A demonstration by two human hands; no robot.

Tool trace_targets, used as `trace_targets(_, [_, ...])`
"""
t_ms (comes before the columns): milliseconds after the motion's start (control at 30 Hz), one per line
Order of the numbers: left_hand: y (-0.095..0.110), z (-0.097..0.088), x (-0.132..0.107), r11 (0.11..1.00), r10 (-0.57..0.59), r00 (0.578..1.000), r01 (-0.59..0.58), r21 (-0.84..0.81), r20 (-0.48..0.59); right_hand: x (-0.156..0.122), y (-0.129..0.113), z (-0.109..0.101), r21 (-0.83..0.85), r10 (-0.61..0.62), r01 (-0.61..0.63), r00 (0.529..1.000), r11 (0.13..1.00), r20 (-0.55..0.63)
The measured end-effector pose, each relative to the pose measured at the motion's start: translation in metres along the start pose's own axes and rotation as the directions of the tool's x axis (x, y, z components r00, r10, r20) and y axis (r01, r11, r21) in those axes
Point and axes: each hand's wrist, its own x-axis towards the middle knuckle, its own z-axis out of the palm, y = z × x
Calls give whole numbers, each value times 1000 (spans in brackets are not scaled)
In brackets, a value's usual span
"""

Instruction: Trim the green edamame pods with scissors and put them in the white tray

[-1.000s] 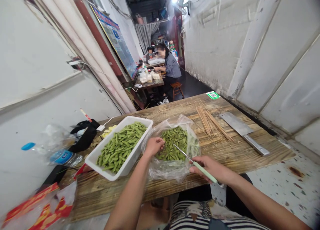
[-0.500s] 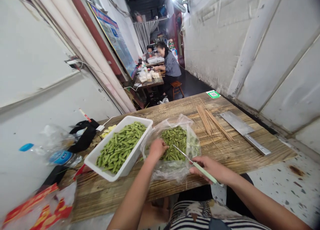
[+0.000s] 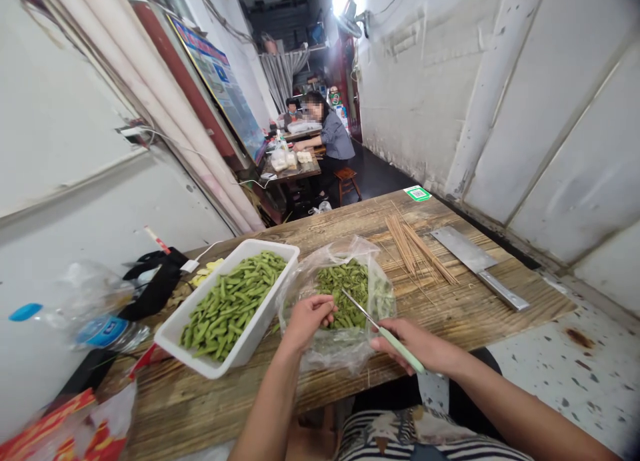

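My right hand (image 3: pixel 407 341) grips a small knife by its pale green handle (image 3: pixel 400 347). Its narrow metal blade points up and left over the open clear plastic bag (image 3: pixel 345 357), which holds green bean pods and small trimmings (image 3: pixel 350 284). At the bag's left side, above the pods, my left hand (image 3: pixel 313 317) is closed with thumb and fingers pinched together. Whatever it may hold is hidden or too small to make out. Left of the bag stands a white plastic tub (image 3: pixel 293 247) filled with green bean pods (image 3: pixel 235 301).
On the wooden table (image 3: pixel 210 407), thin wooden skewers (image 3: pixel 417 247) and a cleaver (image 3: pixel 475 261) lie to the right. A plastic bottle (image 3: pixel 105 331), a black bag (image 3: pixel 155 281) and red packaging (image 3: pixel 70 427) are at left. Two people sit at tables further back.
My left hand has lifted slightly from the pods, with its fingers drawn together. The knife stays over the bag. The whole view has shifted a little.
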Motion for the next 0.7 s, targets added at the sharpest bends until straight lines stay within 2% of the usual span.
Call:
trace_targets(33, [2,2,-3,996,-1,1000,1,-89,-2,0,-1,0,-18,2,-2,1000,1000,-6])
trace_targets(100, [6,4,-7,986,5,1000,-5,-165,-1,0,-2,0,-37,-3,2,1000,999,-7])
trace_targets(333, [8,6,-13,982,-5,997,20,-190,79,1,-7,-1,-21,-17,18,1000,1000,24])
trace_targets(433, [10,6,-14,969,-24,997,42,-242,75,1,-10,0,13,0,-1,1000,1000,27])
trace_targets(600, [12,15,-14,885,-40,999,45,-464,22,7,-5,8,132,28,-29,1000,991,3])
trace_targets(700, [10,24,-13,809,-13,1000,-1,-587,-20,10,1,11,190,32,-32,999,981,2])
